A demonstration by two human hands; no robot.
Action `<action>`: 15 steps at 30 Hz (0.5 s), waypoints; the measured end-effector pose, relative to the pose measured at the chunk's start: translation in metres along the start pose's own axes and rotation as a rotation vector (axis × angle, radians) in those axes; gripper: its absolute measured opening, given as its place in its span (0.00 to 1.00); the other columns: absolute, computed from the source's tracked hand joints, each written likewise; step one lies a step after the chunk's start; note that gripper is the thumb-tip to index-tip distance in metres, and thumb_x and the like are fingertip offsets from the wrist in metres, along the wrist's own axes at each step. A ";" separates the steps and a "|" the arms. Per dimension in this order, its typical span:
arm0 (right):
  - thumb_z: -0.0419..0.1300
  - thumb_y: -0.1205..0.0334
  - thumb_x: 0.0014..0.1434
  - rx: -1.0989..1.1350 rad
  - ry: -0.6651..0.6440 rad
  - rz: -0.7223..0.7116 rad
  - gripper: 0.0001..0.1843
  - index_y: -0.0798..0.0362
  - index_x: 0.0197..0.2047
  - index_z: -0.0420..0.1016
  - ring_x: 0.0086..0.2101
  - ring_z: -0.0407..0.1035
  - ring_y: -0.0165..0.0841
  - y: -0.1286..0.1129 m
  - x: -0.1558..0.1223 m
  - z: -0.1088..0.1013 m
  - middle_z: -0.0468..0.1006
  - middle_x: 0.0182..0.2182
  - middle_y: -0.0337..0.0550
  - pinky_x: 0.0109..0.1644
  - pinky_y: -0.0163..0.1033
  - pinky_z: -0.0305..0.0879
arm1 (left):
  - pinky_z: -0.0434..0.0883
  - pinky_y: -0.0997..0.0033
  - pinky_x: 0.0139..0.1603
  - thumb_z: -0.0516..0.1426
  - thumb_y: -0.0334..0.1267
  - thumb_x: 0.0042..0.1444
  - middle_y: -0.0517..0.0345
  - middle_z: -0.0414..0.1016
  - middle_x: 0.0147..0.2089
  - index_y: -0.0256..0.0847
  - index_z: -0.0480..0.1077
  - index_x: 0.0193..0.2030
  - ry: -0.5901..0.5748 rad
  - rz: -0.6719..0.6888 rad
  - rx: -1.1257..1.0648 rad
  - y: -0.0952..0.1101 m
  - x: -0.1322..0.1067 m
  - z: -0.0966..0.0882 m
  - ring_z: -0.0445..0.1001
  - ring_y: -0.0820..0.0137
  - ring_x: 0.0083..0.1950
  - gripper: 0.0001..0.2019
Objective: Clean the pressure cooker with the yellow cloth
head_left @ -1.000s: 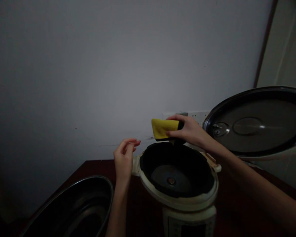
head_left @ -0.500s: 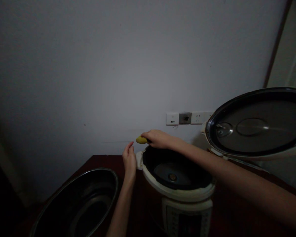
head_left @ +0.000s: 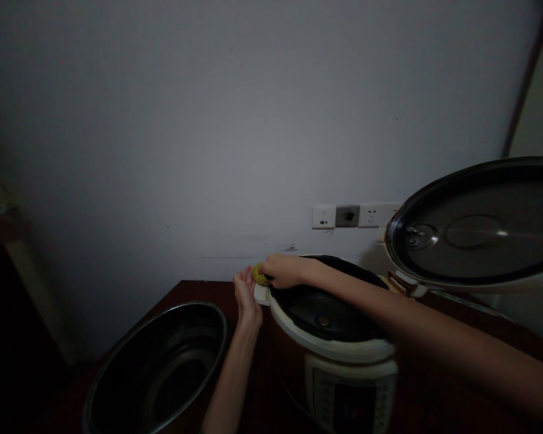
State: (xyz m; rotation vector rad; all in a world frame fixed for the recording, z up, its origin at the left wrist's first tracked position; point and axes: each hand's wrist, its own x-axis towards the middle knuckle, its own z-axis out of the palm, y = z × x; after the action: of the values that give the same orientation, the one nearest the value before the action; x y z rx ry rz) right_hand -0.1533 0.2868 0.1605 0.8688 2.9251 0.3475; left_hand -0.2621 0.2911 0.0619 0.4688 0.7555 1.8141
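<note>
cooker (head_left: 332, 346) on dark red table (head_left: 226, 294), grey wall (head_left: 253, 132)

Dark round metal pot (head_left: 117, 374), lower left; dark-red bench (head_left: 199, 292), bottom; white-and-grey socket row (head_left: 353, 216), right of centre; plain grey wall (head_left: 253, 132), top.

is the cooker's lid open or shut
Open: the lid stands raised at the right with its inner side showing, and the dark inside of the cooker is visible.

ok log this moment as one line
right hand: gripping yellow cloth at white side handle of cooker | left hand: beside handle, contact unclear | lid: open | dark pot: left of cooker
</note>
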 end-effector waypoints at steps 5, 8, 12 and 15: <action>0.52 0.71 0.50 -0.016 0.022 -0.062 0.14 0.62 0.37 0.77 0.30 0.72 0.36 -0.018 -0.004 -0.002 0.79 0.33 0.55 0.29 0.35 0.55 | 0.71 0.70 0.34 0.41 0.43 0.61 0.46 0.75 0.39 0.32 0.66 0.50 0.023 -0.058 -0.016 0.003 0.001 -0.001 0.75 0.68 0.32 0.21; 0.54 0.71 0.48 -0.012 0.018 -0.136 0.12 0.63 0.34 0.77 0.30 0.71 0.36 -0.029 -0.010 -0.009 0.79 0.31 0.55 0.30 0.36 0.57 | 0.72 0.69 0.35 0.42 0.44 0.61 0.45 0.75 0.41 0.32 0.67 0.48 0.036 -0.097 -0.052 0.006 -0.001 0.000 0.76 0.67 0.33 0.21; 0.55 0.73 0.48 0.128 -0.043 -0.221 0.14 0.62 0.37 0.77 0.30 0.69 0.32 -0.020 -0.014 -0.027 0.79 0.31 0.50 0.30 0.32 0.57 | 0.72 0.69 0.35 0.43 0.43 0.60 0.45 0.76 0.41 0.33 0.67 0.49 0.041 -0.129 -0.111 0.008 -0.003 0.000 0.76 0.65 0.34 0.20; 0.54 0.73 0.51 0.129 0.015 -0.113 0.17 0.63 0.43 0.77 0.31 0.70 0.32 0.003 -0.005 -0.039 0.80 0.34 0.51 0.31 0.32 0.58 | 0.72 0.68 0.35 0.42 0.42 0.60 0.44 0.75 0.41 0.31 0.65 0.52 0.017 -0.117 -0.133 0.008 -0.002 0.000 0.76 0.65 0.35 0.21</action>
State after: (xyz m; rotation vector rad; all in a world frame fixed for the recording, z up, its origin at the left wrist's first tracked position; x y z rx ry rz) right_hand -0.1530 0.2787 0.1991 0.7138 3.0220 0.1599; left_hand -0.2666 0.2874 0.0672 0.3159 0.6556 1.7474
